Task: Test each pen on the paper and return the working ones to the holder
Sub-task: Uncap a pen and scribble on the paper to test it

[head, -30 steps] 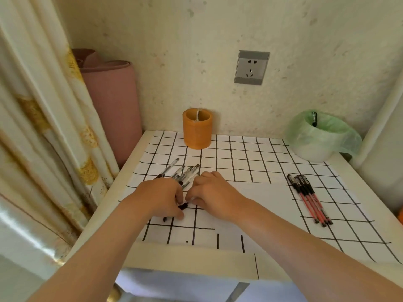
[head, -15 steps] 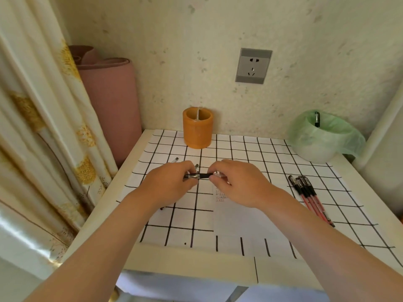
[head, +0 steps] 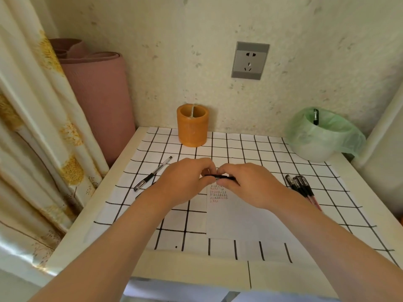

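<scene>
Both bare forearms reached forward from the lower corners and converged at the middle. The left hand and right hand sat knuckles up, fingertips nearly meeting, each pinching one end of a black pen held level between them.

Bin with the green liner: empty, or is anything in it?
Not empty: one black pen stands against the inside of the bin, near its back rim.
</scene>
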`<state>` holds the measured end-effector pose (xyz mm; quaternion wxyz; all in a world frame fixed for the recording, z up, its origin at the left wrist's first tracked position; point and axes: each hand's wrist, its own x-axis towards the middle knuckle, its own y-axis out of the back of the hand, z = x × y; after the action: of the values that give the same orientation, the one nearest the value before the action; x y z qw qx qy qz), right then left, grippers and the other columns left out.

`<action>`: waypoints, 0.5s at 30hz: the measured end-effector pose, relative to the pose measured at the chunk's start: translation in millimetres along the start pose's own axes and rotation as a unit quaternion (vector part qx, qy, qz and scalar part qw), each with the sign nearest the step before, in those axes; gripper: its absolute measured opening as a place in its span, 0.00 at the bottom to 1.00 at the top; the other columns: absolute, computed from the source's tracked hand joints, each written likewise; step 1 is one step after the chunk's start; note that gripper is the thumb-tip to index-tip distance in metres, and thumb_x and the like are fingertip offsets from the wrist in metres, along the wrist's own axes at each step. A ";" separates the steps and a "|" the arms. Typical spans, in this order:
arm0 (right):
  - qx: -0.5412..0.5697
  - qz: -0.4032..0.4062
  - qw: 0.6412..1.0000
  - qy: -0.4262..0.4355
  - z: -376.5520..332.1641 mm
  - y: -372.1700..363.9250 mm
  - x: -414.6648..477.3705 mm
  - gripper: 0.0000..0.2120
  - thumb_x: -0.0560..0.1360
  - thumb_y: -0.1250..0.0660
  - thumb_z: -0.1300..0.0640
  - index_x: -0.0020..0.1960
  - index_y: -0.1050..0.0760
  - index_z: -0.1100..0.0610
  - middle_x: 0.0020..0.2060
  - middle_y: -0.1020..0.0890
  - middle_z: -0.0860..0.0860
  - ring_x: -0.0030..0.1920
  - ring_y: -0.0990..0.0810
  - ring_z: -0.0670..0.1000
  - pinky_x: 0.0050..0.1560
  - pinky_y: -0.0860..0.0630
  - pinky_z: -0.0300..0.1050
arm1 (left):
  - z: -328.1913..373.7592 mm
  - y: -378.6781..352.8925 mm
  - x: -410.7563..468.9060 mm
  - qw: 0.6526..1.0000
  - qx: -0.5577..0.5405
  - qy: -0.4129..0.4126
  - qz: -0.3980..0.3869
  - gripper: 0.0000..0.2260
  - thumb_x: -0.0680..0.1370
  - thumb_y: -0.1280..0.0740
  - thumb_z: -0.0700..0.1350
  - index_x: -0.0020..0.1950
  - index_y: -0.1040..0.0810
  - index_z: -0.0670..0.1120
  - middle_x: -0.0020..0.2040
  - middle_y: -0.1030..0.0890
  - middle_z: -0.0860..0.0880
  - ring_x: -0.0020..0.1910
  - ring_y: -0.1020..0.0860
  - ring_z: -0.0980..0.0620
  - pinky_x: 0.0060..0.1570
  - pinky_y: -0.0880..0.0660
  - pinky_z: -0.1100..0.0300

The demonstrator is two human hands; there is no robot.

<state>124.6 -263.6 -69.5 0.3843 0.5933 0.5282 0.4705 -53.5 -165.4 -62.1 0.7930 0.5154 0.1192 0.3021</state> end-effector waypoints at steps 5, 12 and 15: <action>0.039 -0.009 0.999 0.005 6.7 -4.2 -0.3 0.10 0.81 0.38 0.51 0.50 0.21 0.54 0.40 0.20 0.48 0.40 0.22 0.50 0.43 0.24 0.51 | 2.1 -6.0 8.0 1.000 -0.017 0.001 0.006 0.04 0.78 0.31 0.55 0.52 0.21 0.59 0.44 0.19 0.63 0.35 0.26 0.67 0.36 0.33 0.66; -0.030 -0.001 1.000 -0.002 7.5 -4.1 -2.4 0.11 0.82 0.42 0.46 0.52 0.23 0.49 0.33 0.24 0.45 0.34 0.27 0.50 0.35 0.29 0.46 | -0.6 -13.0 16.3 0.999 -0.050 -0.001 -0.014 0.02 0.77 0.30 0.53 0.49 0.20 0.58 0.42 0.20 0.62 0.38 0.24 0.62 0.43 0.23 0.56; -0.023 -0.016 1.000 -0.007 7.5 -3.1 -2.1 0.12 0.82 0.43 0.44 0.52 0.23 0.48 0.29 0.27 0.44 0.31 0.29 0.46 0.35 0.29 0.46 | -3.9 -10.0 16.1 0.997 -0.078 0.007 -0.025 0.02 0.77 0.29 0.53 0.48 0.19 0.58 0.42 0.19 0.61 0.41 0.22 0.59 0.46 0.21 0.53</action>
<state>131.0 -264.9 -74.7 0.4090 0.5795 0.5236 0.4720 -39.1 -155.7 -70.7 0.8372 0.4468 0.1134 0.2943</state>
